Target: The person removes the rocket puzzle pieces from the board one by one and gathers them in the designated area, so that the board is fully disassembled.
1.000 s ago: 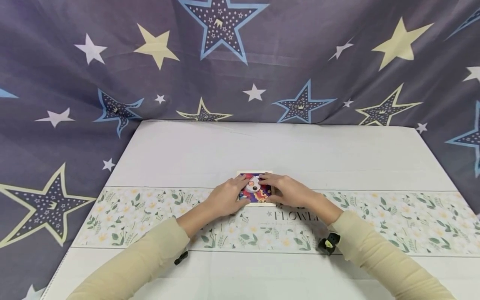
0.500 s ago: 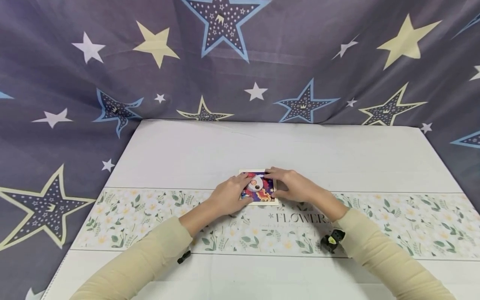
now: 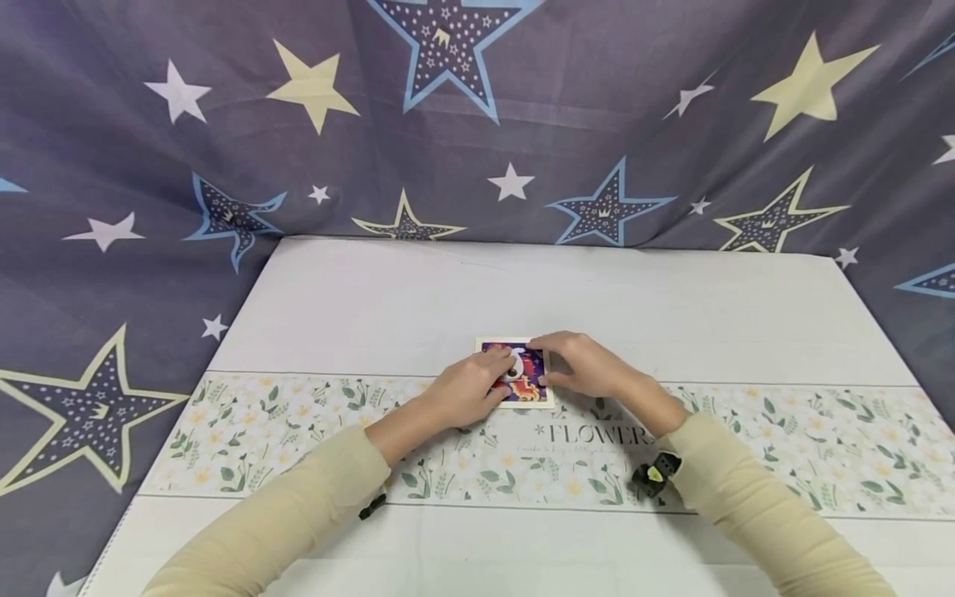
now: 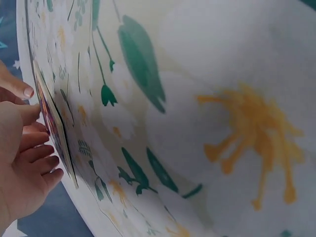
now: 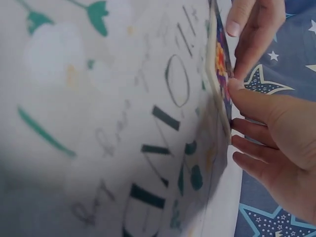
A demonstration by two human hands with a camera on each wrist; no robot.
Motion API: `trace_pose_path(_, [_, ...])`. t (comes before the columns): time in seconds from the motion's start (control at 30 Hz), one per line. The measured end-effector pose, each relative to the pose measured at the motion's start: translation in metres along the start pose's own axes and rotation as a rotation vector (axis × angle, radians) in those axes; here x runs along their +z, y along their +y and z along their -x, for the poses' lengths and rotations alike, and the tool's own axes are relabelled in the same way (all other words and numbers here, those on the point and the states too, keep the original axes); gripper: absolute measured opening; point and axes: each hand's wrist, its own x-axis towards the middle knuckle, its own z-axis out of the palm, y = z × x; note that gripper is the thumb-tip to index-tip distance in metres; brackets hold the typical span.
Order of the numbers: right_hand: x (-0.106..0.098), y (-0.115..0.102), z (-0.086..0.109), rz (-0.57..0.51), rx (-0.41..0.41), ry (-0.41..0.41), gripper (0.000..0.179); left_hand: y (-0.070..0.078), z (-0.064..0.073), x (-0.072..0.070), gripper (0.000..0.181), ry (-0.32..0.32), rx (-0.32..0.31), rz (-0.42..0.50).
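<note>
A small square picture board (image 3: 528, 388) with a cream border lies flat on the patterned cloth; it shows a white figure on red, purple and orange. My left hand (image 3: 468, 390) rests on its left part, the fingertips covering some of the white figure. At the right edge, my right hand (image 3: 588, 366) touches the board with its index finger by the far corner and its thumb lower down. Seen edge-on in the left wrist view, the board (image 4: 54, 121) looks thin. In the right wrist view, my right hand's (image 5: 289, 131) fingertips meet the board's edge (image 5: 220, 59).
The white table cover (image 3: 373, 298) carries a band of printed flowers (image 3: 298, 423) and the lettering FLOWERS (image 3: 593, 434). A dark curtain (image 3: 462, 157) with stars hangs behind and beside the table. Black wrist devices sit under both cuffs, such as the right one (image 3: 655, 474).
My left fingers have moved rightward over the picture, covering more of the white figure. My right hand has drawn back from the middle to the right edge. The board appears slightly farther right.
</note>
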Motion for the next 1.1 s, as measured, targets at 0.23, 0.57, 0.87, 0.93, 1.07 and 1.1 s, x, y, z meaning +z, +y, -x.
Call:
trace_pose_path(0.23, [0.005, 0.002, -0.001, 0.021, -0.009, 0.041, 0.050, 0.002, -0.003, 0.002, 0.047, -0.002, 0.041, -0.024])
trace_pose_path(0.57, [0.005, 0.002, -0.001, 0.030, -0.003, 0.062, 0.049, 0.004, -0.005, 0.002, 0.044, -0.019, 0.107, -0.071])
trace_pose_path(0.87, [0.006, 0.001, -0.005, 0.028, 0.013, 0.075, 0.045, 0.001, -0.003, 0.002, 0.043, -0.016, 0.126, -0.085])
trace_pose_path(0.93, [0.005, 0.001, -0.007, 0.029, 0.010, 0.072, 0.043, 0.001, -0.003, 0.002, 0.044, -0.026, 0.124, -0.098])
trace_pose_path(1.07, [0.002, 0.000, -0.011, 0.050, 0.027, 0.056, 0.044, 0.000, -0.003, 0.001, 0.045, -0.063, 0.127, -0.136])
trace_pose_path(1.1, [0.001, 0.000, -0.013, 0.055, 0.039, 0.048, 0.044, 0.000, -0.004, 0.001, 0.046, -0.071, 0.129, -0.146])
